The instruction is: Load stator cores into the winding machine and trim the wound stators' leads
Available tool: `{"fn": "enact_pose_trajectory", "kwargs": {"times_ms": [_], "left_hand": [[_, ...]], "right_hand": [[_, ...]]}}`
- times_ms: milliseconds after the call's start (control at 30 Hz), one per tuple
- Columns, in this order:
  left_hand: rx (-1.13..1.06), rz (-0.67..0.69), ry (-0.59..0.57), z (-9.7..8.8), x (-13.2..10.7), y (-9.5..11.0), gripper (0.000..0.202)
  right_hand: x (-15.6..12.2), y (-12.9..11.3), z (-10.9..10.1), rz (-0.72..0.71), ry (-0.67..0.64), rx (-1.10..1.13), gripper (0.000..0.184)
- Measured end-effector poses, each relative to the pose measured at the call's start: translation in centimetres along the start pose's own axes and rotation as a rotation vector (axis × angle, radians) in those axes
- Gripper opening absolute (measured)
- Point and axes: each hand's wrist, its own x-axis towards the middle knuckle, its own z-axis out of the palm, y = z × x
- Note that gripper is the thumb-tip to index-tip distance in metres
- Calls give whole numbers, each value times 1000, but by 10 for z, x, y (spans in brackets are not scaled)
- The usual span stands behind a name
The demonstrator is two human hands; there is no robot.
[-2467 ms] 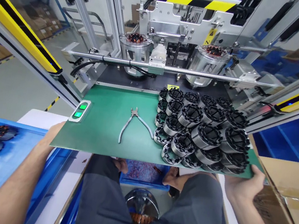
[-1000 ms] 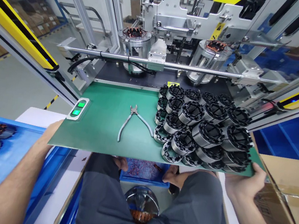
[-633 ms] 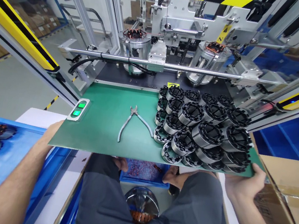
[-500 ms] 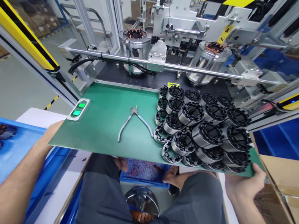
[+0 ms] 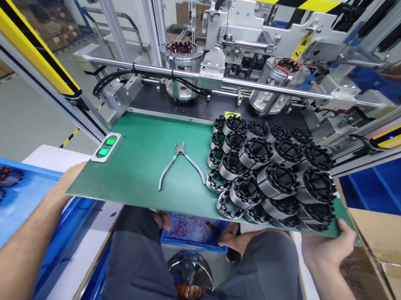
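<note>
My right hand (image 5: 330,248) grips the right front corner of the green worktop (image 5: 136,159), thumb on top and fingers underneath. At the left front corner, my left hand (image 5: 71,180) rests against the edge; its fingers are hidden under the board. Side cutters (image 5: 181,153) with grey-blue handles lie spread apart on the worktop's middle. Stator cores (image 5: 256,152) with black slotted insulation are stacked on the right half, close to my right hand. A panel with two lit green buttons (image 5: 106,147) sits near my left hand.
Behind the worktop, a machine carries a horizontal metal bar (image 5: 266,87) and two cylindrical fixtures holding copper-wound stators (image 5: 182,47). Yellow-black guards (image 5: 30,37) flank it. A blue tray (image 5: 13,220) with wound stators stands left, a cardboard box (image 5: 390,240) right. A blue bin (image 5: 193,244) lies below.
The machine's horizontal bar has shifted slightly upward in view, with its end brackets spread outward. My hands, the cutters and the stacked cores stay where they were.
</note>
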Motion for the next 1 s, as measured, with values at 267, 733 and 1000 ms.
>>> {"fn": "enact_pose_trajectory", "kwargs": {"times_ms": [267, 733, 1000], "left_hand": [[-5, 7, 23, 6, 6, -9, 56], [-78, 53, 76, 14, 11, -20, 56], [-60, 25, 58, 10, 9, -15, 51]], "right_hand": [[-7, -2, 5, -9, -31, -13, 30], [3, 0, -1, 19, 0, 69, 21], [1, 3, -2, -26, -60, 3, 33]]}}
